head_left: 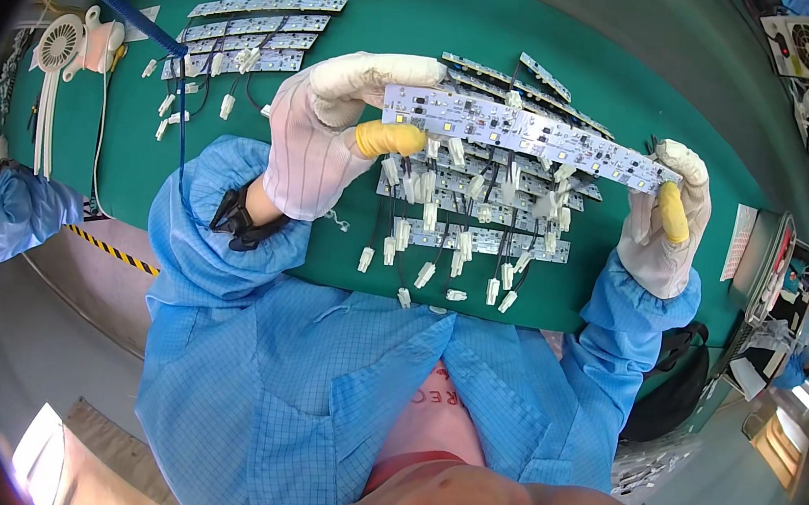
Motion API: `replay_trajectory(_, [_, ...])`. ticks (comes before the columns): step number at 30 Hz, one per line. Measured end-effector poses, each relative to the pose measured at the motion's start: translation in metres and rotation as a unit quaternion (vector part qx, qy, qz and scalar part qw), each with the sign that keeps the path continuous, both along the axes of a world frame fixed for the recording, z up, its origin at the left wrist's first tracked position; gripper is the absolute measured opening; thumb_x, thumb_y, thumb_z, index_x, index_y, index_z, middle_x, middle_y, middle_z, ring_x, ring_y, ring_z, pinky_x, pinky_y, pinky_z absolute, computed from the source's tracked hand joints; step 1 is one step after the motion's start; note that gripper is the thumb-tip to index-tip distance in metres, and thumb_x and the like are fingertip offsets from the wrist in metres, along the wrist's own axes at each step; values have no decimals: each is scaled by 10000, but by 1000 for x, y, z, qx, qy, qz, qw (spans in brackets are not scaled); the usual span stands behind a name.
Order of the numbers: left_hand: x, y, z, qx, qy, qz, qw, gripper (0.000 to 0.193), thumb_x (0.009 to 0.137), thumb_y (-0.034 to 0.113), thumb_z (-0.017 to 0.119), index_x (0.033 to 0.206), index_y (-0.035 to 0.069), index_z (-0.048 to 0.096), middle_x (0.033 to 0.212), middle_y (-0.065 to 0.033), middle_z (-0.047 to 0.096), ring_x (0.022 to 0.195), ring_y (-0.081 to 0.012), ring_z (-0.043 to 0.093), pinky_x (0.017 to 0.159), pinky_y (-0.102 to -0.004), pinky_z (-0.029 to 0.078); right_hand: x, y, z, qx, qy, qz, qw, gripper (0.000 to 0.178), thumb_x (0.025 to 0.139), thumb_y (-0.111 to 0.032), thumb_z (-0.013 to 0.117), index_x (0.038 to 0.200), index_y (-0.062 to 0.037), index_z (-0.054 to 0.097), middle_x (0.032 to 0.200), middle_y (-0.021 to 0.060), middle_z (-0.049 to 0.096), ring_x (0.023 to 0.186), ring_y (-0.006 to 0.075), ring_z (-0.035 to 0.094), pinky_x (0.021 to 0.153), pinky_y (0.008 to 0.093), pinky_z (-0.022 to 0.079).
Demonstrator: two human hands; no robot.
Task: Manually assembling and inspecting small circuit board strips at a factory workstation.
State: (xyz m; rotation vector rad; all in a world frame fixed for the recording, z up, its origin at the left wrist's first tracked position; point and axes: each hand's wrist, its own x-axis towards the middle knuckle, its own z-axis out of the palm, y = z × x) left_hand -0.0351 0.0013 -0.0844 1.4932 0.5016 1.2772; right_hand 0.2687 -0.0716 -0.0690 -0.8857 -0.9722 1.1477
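Across the middle, a green worktop (369, 22). Nearer, a blue checked smock (302, 380). On the worktop, between both forearms, a pile of LED boards (480, 240), loosely overlapping; farther left, a smaller stack of similar boards (293, 42), set in slanting rows. Held up over the pile, sloping down toward the right: one long LED strip (535, 136). At its left end, white-gloved left hand (324, 131), grip clamped on the strip; at its right end, white-gloved right hand (664, 226), grip clamped likewise. Far left, a white handheld fan (60, 44). Smallest, white wired connectors (425, 274), scattered over and below the pile.
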Motion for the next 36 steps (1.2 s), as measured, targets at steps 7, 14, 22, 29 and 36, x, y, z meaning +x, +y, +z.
replay_trajectory(7, [-2, 0, 9, -38, 13, -32, 999, 470, 732, 102, 747, 1145, -32, 567, 984, -104, 669, 894, -138, 639, 813, -251, 509, -7, -1, 10, 3, -48, 20, 999, 304, 858, -42, 575, 1144, 38, 508, 1019, 74, 564, 800, 87, 567, 702, 183, 445])
replay_trajectory(14, [-7, 5, 0, -14, 53, -23, 998, 489, 700, 146, 766, 1137, 6, 596, 947, -81, 676, 833, -121, 643, 762, -222, 505, -3, 0, 9, 4, -44, 29, 999, 289, 867, -26, 560, 1142, 41, 500, 1034, 81, 547, 768, 89, 571, 654, 188, 456])
replay_trajectory(22, [-9, 7, 8, 53, 71, -17, 996, 436, 756, 167, 731, 1134, 1, 589, 982, -89, 668, 860, -125, 643, 768, -215, 503, -10, -5, 9, 24, -101, -26, 994, 267, 855, -28, 581, 1111, 19, 521, 1015, 86, 546, 785, 113, 566, 697, 216, 459])
replay_trajectory(29, [-7, 5, 4, -75, 13, -43, 996, 484, 784, 247, 724, 1123, -60, 566, 937, -132, 669, 843, -170, 659, 772, -277, 530, -7, -3, 17, -2, -27, 55, 998, 313, 880, -109, 591, 1130, 62, 512, 943, 83, 595, 749, 96, 573, 672, 209, 455])
replay_trajectory(36, [-2, 4, 2, -70, -18, -34, 997, 443, 792, 207, 713, 1117, -60, 574, 936, -137, 670, 828, -178, 661, 754, -267, 533, -5, -6, 17, -28, -60, 35, 997, 403, 880, -211, 605, 1154, 62, 493, 969, 79, 589, 840, 103, 586, 756, 195, 443])
